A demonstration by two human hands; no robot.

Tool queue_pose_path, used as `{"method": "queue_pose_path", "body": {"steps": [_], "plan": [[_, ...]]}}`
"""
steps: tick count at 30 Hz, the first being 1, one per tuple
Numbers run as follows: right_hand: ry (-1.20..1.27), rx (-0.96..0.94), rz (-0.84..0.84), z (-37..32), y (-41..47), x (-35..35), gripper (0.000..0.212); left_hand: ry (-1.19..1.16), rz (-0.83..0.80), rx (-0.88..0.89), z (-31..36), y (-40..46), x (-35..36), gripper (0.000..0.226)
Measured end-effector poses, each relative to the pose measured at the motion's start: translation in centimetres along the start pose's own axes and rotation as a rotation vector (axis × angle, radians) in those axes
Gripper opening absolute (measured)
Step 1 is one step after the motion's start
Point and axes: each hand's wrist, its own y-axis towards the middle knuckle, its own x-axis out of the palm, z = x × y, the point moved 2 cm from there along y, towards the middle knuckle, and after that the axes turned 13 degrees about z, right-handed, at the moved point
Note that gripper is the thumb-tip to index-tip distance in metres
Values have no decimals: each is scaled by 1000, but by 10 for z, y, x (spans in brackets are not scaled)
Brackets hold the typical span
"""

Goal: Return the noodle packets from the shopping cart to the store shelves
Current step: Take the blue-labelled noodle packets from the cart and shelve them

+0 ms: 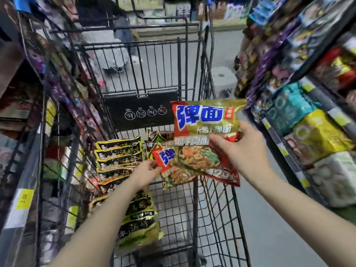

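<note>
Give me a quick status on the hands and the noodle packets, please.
Right hand grips large gold-and-red noodle packet. Left hand pinches smaller one. Black-and-yellow packets remain in black wire cart. No obstruction.

A round grey concrete block (pixel 223 79) sits on the grey floor (pixel 269 228) beyond the far right. A yellow price tag (pixel 24 199) reading 3.00 hangs near left. A person in dark clothing (pixel 107 14) stands far off.
</note>
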Motion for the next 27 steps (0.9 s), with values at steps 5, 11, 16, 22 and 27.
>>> {"method": "queue_pose_path", "body": {"steps": [5,11,16,22,27], "plan": [[77,-5,55,8,11,-19,27,-222,79,-203,-5,28,42,39],[179,-2,54,12,12,-20,26,-436,125,-382,-22,56,78,36],[241,-13,43,16,16,-17,28,-519,130,-413,-34,68,108,45],[266,6,22,19,23,-16,24,-625,156,-482,-50,73,115,42],[303,60,4,16,25,-15,27,-635,175,-393,-45,59,109,40]]}}
